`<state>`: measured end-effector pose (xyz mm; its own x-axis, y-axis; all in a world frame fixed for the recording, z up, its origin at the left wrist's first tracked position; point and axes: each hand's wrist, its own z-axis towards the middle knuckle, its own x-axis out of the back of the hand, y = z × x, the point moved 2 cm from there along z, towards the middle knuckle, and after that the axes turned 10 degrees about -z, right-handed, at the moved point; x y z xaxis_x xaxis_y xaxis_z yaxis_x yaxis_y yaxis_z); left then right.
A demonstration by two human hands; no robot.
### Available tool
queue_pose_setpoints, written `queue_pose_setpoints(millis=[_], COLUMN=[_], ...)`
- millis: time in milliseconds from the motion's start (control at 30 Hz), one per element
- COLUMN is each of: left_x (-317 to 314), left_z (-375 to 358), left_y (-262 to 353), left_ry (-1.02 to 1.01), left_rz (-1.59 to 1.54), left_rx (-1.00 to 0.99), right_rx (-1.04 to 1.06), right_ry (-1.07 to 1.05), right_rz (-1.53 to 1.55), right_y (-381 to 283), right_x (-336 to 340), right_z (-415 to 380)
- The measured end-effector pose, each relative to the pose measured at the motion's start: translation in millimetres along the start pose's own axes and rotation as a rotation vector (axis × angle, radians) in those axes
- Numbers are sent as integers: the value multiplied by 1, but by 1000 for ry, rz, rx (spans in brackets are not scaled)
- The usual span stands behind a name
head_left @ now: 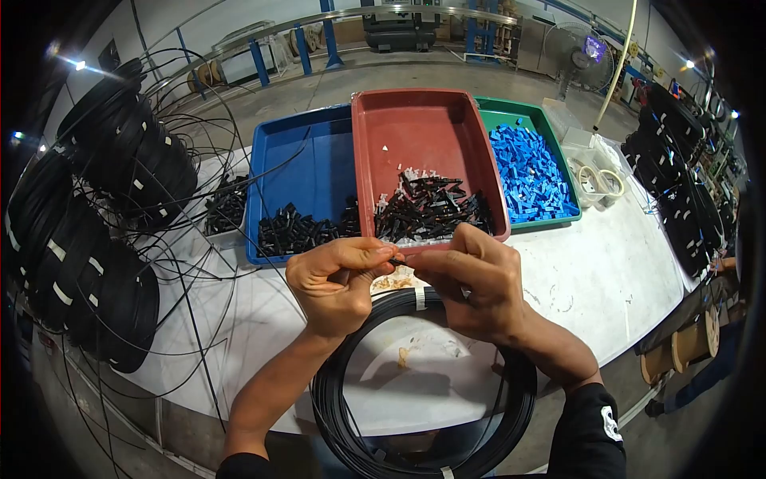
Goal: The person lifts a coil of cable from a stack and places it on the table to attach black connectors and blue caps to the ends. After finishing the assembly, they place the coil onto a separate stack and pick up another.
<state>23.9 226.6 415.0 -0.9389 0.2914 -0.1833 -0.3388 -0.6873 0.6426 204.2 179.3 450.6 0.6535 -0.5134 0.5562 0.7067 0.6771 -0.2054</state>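
Head view: both hands are held up over the middle of the table (606, 263), close together.
Left hand: the black piece (396, 262) is pinched by the thumb and first finger of the left hand (329, 279).
Right hand: the same piece is pinched from the other side by the tips of the right hand (480, 279); the other fingers are curled in.
Black piece: it is held between the two hands, just in front of the red tray. Most of it is hidden by fingers, so its shape cannot be told.
Coil: a big black coil (523, 387) is seen below the hands, with part of it past the table's near edge. It is tied with white tape (420, 298).
Red tray: black bits (439, 211) and small white bits (419, 174) are piled at the near end of the red tray (419, 128).
Blue tray: more black bits are kept in the blue tray (299, 160), to the left.
Green tray: blue bits (531, 172) are held in the green tray (524, 113), to the right.
Sides: tall cable stacks (128, 160) are seen at the left, and more at the right.
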Motion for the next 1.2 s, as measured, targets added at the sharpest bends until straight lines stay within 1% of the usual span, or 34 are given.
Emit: queue_pose_setpoints(millis=[67, 100, 167, 200, 267, 300, 367, 400, 467, 500, 567, 600, 667, 700, 767, 800, 833, 867, 900, 967, 1000, 1033, 1100, 1133, 1167, 1200], left_x=[0, 0, 1, 2, 1, 1, 0, -1, -4, -7, -10, -11, -11, -12, -13, -11, -8, -5, -2, 0, 0, -1, 0, -3, -6, -7], left_z=[0, -1, -2, -2, 0, -1, -3, -4, -5, -4, -3, -4, -5, -4, -2, -3, -3, -2, 0, 2, 2, 3, 4, 4, 4, 3], left_y=[-3, -4, -4, -4, 0, 0, 0, 1, -1, 1, 3, 4, 5, 6, 8, 6, 6, 5, 5, 7, 5, 5, 6, 8, 10, 11], left_ry=[43, 42, 36, 36, -37, -38, -63, -62, 57, 57, 73, 74, 100, 98, 107, 105, 55, 5, 1, -97, -81, -79, -11, -9, 29, 65], left_rz=[-96, -95, -68, -66, 39, 39, 125, 127, 28, 26, -69, -71, -99, -100, -94, -94, -5, 84, 83, 206, 198, 200, 227, 227, 183, 140], left_rx=[-8, -7, -72, -70, -224, -221, -295, -296, -193, -193, -109, -109, -8, -5, -20, -17, -103, -193, -193, -407, -417, -421, -399, -399, -326, -252], right_rx=[-167, -168, -339, -341, -607, -610, -875, -873, -540, -540, -187, -126, -94, -64, -91, -157, -222, -353, -355, -734, -611, -606, -272, -286, -285, -172], right_ry=[-108, -108, -127, -127, -161, -160, -160, -162, 53, 53, 142, 176, 204, 233, 204, 96, -10, -73, -69, -195, -89, -91, -40, -40, -41, 68], right_rz=[196, 197, 481, 484, 719, 720, 936, 937, 594, 592, 180, 127, 80, 33, 24, 107, 191, 357, 356, 784, 720, 720, 340, 350, 349, 261], right_y=[5, 6, 10, 8, 4, 0, -4, -5, -6, -4, -6, -6, -9, -12, -14, -11, -8, -5, -5, -1, 1, 2, -2, -7, -5, -2], right_x=[-2, -4, -11, -10, -9, -7, -9, -15, -19, -18, -9, -9, -13, -13, -5, -1, 1, -1, -1, -7, -16, -15, -5, -2, -6, -10], right_z=[0, -1, -4, -5, -6, -6, -8, -12, -17, -16, -9, -10, -13, -15, -11, -7, -6, -8, -7, -8, -13, -10, -2, 3, 2, 1])
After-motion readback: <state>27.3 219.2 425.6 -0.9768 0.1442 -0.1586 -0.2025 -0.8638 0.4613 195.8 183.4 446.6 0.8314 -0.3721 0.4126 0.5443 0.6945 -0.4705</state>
